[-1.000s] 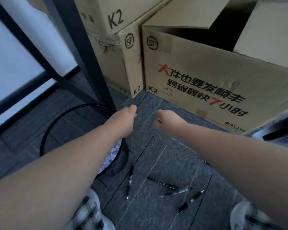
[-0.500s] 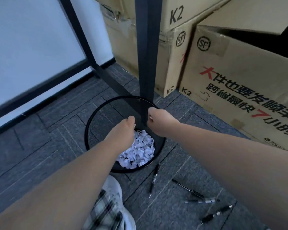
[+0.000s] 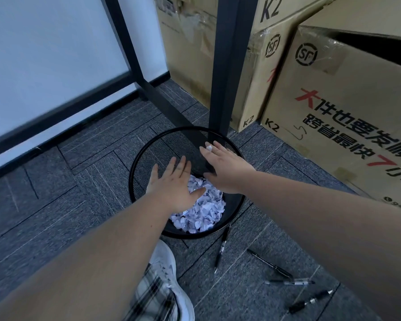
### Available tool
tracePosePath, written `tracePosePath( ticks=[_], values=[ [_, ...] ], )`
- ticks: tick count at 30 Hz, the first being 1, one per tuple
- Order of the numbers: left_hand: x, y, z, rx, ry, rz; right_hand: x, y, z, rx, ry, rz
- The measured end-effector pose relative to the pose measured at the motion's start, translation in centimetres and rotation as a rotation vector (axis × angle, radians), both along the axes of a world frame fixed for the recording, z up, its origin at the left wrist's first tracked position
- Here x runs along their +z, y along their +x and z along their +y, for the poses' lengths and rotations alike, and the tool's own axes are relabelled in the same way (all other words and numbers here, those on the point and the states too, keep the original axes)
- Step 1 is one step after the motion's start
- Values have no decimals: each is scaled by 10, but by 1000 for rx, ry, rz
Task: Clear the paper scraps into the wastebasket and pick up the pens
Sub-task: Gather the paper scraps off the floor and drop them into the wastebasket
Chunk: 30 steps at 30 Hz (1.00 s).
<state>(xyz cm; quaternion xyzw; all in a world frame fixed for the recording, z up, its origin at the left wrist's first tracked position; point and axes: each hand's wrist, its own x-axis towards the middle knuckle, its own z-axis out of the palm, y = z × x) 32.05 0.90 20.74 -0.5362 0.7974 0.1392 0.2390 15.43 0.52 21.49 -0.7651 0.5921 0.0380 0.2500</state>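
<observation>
- Left hand (image 3: 171, 184) and right hand (image 3: 227, 167), fingers spread, holding nothing, over the wastebasket (image 3: 134, 181)
- Paper scraps (image 3: 202, 212) inside
- Pens (image 3: 271, 265) on carpet at its 5 o'clock

Setting: office, likely a storage corner. Floor is grey carpet tiles (image 3: 83, 181). Black metal desk leg (image 3: 227, 66) stands beside a black mesh wastebasket (image 3: 144, 167) holding paper scraps (image 3: 202, 212). Stacked cardboard shipping boxes (image 3: 347, 107) with courier logos along the wall. Pens (image 3: 221, 249) lie on the carpet.
</observation>
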Motion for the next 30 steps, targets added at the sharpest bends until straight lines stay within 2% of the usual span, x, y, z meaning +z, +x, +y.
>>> tracePosePath(
  ticks=[5, 16, 20, 30],
  values=[
    [6, 0, -2, -3, 28, -10, 2, -4, 3, 72, 57, 29],
    [16, 6, -7, 15, 46, -22, 14, -5, 4, 213, 51, 229],
    [19, 9, -9, 22, 54, -23, 14, -5, 3, 184, -22, 250],
    [24, 15, -11, 22, 65, -15, 10, -5, 3, 200, 3, 267]
  ],
)
